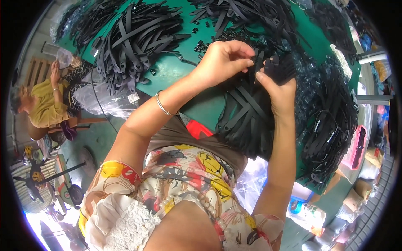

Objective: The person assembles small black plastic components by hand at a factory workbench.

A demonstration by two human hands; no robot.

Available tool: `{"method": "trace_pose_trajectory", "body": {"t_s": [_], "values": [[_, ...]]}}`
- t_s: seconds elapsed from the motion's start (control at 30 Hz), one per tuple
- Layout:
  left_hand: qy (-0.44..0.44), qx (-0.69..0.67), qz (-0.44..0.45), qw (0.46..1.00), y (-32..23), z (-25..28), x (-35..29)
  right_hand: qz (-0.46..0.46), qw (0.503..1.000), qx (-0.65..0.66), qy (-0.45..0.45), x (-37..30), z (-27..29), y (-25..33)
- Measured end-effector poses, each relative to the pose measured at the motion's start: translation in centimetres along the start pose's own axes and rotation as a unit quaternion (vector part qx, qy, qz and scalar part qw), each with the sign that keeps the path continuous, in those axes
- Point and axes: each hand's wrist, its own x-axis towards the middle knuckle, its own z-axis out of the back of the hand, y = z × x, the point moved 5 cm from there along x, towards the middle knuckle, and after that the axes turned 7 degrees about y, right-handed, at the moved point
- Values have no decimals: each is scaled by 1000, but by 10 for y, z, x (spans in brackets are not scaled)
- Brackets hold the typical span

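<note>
My right hand (279, 90) is closed around a bunch of black straps (281, 69), the thumb pressing on their near side. Just left of it, my left hand (224, 60) pinches thumb and forefinger together. Whatever sits between those fingertips is too small and dark to make out. Below both hands, a thick pile of black rubbery straps (247, 117) hangs over the near edge of the green table (167, 69). Small black clip-like pieces (201, 46) lie scattered beyond my left hand.
More heaps of black straps lie at the table's left (134, 42), at the far side (251, 16) and at the right (331, 125). A pink tray (358, 146) stands beyond the right edge. Another person (48, 98) sits at the left near clear plastic bags (104, 96).
</note>
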Motion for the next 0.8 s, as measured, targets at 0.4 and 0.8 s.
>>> {"method": "trace_pose_trajectory", "body": {"t_s": [0.4, 0.8], "values": [[-53, 245, -183, 951, -18, -10, -7, 3, 1000, 23, 11, 1, -1, 0], [31, 226, -239, 944, -24, -11, -8, 9, 999, 43, 17, 1, -1, 1]]}}
